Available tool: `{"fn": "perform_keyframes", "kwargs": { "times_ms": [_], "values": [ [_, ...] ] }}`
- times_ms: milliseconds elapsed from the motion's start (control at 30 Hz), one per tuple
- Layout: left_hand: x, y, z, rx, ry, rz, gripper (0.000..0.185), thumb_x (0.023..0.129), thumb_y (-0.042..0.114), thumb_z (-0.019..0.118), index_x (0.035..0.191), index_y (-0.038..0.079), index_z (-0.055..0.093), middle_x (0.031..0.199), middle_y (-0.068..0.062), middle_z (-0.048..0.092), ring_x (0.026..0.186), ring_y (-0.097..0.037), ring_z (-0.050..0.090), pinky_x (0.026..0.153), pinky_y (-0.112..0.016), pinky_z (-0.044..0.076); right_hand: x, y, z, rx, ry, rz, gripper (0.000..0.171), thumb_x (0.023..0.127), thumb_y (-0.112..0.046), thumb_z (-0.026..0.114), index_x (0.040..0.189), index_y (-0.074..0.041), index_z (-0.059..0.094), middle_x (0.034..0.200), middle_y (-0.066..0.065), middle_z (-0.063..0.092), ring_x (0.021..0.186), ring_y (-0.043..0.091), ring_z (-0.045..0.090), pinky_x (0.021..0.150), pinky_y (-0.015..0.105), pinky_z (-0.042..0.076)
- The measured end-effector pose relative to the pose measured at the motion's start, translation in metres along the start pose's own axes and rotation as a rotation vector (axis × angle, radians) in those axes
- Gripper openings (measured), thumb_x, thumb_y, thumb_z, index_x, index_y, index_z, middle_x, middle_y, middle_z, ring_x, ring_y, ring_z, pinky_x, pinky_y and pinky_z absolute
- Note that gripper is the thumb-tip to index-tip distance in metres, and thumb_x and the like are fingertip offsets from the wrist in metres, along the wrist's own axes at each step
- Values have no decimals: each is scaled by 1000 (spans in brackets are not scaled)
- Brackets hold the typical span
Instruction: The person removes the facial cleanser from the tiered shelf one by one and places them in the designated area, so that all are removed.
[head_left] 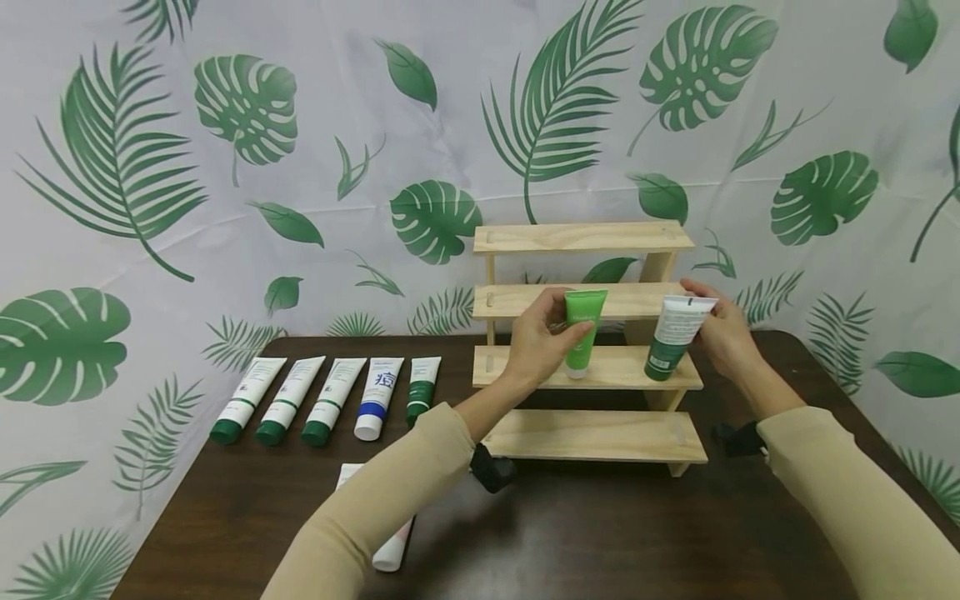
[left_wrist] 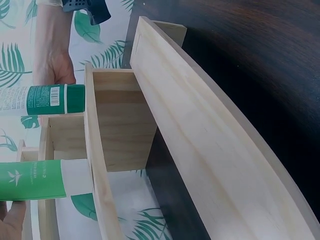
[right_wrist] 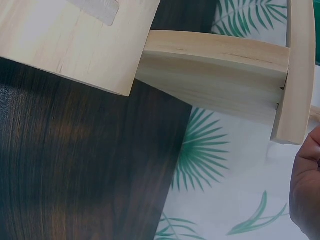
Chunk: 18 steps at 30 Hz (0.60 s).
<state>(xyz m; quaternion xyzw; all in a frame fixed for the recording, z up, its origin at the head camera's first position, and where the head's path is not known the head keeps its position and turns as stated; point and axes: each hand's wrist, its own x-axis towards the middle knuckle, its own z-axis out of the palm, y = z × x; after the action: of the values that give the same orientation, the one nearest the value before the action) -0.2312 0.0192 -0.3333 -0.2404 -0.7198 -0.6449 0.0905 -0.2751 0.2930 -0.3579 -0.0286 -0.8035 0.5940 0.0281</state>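
Note:
In the head view my left hand (head_left: 542, 337) pinches a bright green tube (head_left: 584, 329) with a white cap, cap down at the second shelf from the bottom of a wooden stepped rack (head_left: 581, 237). To its right, my right hand (head_left: 726, 332) grips a white and dark green tube (head_left: 677, 336) near its flat top end; it leans a little, with its green cap at the same shelf. In the left wrist view both the green tube (left_wrist: 35, 180) and the white and green tube (left_wrist: 55, 99) have their caps right at the shelf edge.
On the dark table (head_left: 600, 533), left of the rack, several tubes lie in a row, including a white tube with a blue band (head_left: 378, 396) and a small green and white tube (head_left: 422, 387). Another white tube (head_left: 392, 550) lies nearer, partly under my left sleeve. A leaf-print cloth hangs behind.

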Motion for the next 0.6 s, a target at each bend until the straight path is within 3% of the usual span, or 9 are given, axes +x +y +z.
{"fn": "perform_keyframes", "kwargs": {
  "times_ms": [300,600],
  "values": [
    [-5,6,-12,-12,19,41,35,87,1,70,120,-4,56,109,-26,66,102,-36,66,87,-24,57,-1,-1,0,44,-17,-12,57,104,-28,43,156,-14,24,99,-28,52,83,-7,55,65,20,48],
    [-20,13,-37,49,40,8,35,87,4,72,118,-1,58,110,-21,68,102,-32,67,90,-28,56,0,0,-1,139,-26,-15,57,103,-19,47,155,-13,26,98,-26,54,79,-6,58,62,19,50]
  ]
}}
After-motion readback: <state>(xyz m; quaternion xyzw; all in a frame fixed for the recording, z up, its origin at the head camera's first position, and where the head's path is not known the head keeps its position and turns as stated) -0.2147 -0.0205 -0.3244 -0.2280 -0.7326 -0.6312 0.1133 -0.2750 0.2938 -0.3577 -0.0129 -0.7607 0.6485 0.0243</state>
